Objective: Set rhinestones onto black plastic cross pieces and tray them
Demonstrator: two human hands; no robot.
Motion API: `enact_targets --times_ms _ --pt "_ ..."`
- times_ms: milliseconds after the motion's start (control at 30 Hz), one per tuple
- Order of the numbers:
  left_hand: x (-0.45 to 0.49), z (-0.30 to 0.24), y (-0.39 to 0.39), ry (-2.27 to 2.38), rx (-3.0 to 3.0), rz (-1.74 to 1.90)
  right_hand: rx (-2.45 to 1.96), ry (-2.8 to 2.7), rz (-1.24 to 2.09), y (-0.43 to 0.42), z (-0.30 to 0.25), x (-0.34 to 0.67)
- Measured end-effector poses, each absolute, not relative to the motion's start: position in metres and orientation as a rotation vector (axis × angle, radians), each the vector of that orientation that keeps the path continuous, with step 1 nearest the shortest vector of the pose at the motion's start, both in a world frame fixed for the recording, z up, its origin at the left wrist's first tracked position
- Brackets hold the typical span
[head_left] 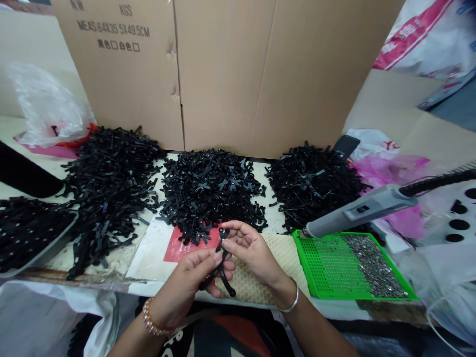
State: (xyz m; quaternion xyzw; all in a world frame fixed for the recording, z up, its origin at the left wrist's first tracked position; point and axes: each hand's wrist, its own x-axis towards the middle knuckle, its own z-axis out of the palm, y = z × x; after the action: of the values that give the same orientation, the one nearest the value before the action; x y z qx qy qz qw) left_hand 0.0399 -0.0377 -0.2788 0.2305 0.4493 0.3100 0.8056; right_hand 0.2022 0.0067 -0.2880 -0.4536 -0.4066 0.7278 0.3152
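Observation:
My left hand [191, 272] and my right hand [255, 253] meet at the front middle of the bench. Between them they pinch black flat strips [228, 285] with round, holed ends, crossed over one another in an X-like shape. The left thumb presses near the crossing, while the right fingers and thumb grip the upper ends. Part of the strips is hidden behind my fingers. Just beyond lies a middle pile of small black strips [211, 188], spilling onto a red and white sheet [174, 245]. Under my right hand is a honeycomb-patterned mat [278, 253].
More black strips are heaped at left [115, 183] and right [316, 178]. A clear tub [70, 230] of black pieces stands far left. A grey electric screwdriver [364, 210] leans over a green tray [308, 277] of small screws [375, 263]. A cardboard box [230, 74] stands behind.

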Motion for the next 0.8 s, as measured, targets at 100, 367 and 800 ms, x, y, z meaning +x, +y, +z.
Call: enact_targets --times_ms 100,367,800 --pt "0.039 -0.278 -0.038 0.97 0.486 0.675 -1.194 -1.075 1.924 0.007 -0.288 0.202" --pt "0.042 -0.287 -0.037 1.218 0.352 0.887 -1.283 -0.932 1.772 -0.003 -0.292 0.2" --pt "0.052 -0.296 -0.039 1.264 0.374 1.136 -1.333 -0.785 1.736 -0.031 -0.299 0.187"
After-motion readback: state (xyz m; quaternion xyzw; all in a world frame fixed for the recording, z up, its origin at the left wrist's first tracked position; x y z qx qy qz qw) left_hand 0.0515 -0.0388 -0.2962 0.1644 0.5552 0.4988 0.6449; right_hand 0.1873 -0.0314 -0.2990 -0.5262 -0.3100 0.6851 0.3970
